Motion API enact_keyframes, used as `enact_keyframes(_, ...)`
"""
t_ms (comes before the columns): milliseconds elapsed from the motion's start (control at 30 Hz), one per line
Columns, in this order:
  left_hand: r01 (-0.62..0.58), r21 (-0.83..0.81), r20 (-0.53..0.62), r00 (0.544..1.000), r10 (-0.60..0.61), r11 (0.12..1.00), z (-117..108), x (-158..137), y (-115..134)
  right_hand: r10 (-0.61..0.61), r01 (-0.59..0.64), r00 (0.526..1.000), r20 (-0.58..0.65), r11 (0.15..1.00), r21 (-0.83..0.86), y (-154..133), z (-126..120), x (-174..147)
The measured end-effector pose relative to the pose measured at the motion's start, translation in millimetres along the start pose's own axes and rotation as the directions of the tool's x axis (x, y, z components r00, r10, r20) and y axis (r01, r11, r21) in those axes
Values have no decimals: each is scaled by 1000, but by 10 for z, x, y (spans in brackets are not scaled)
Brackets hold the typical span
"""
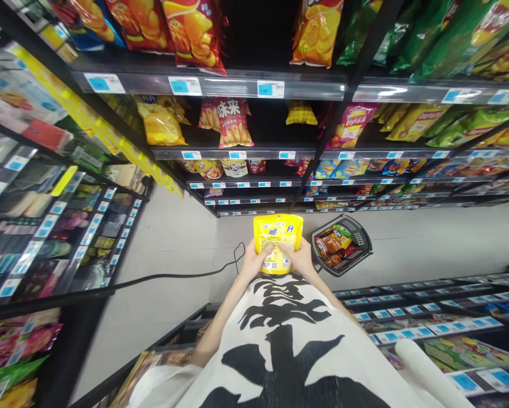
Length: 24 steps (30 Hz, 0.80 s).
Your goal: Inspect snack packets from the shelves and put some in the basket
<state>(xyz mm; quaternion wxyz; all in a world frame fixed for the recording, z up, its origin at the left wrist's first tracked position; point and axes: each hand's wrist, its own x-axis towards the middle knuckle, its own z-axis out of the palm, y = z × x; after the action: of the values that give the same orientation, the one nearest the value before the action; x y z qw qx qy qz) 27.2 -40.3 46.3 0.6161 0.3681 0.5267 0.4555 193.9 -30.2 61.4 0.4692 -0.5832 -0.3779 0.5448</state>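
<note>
Both my hands hold a yellow snack pouch (278, 231) upright in front of my body, its printed face with a barcode turned towards me. My left hand (255, 258) grips the lower left side, thumb pressed on the front. On the lower right side my right hand (300, 256) does the same, its thumb also on the front. The fingers behind the pouch are hidden. To the right of my right hand, a black shopping basket (365, 245) stands on the floor with several snack packets (334, 242) inside.
Ahead rises a black shelf rack (237, 154) with chip bags (161, 120) and price tags. More shelves stand at left (46, 226) and at lower right (428, 326). A black cable (169, 276) runs over the grey floor (173, 232) on the left.
</note>
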Motion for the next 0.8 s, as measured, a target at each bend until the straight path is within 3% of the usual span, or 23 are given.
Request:
enact_keyframes(500, -66, -1, 2, 998, 66, 998, -1, 18, -2, -34, 30, 999, 40, 993, 112, 157, -22, 39)
enact_keyframes(800, -83, -49, -24, 996, 82, 995, -24, 45, -54, -33, 28, 998, 49, 994, 102, 109, -12, 17)
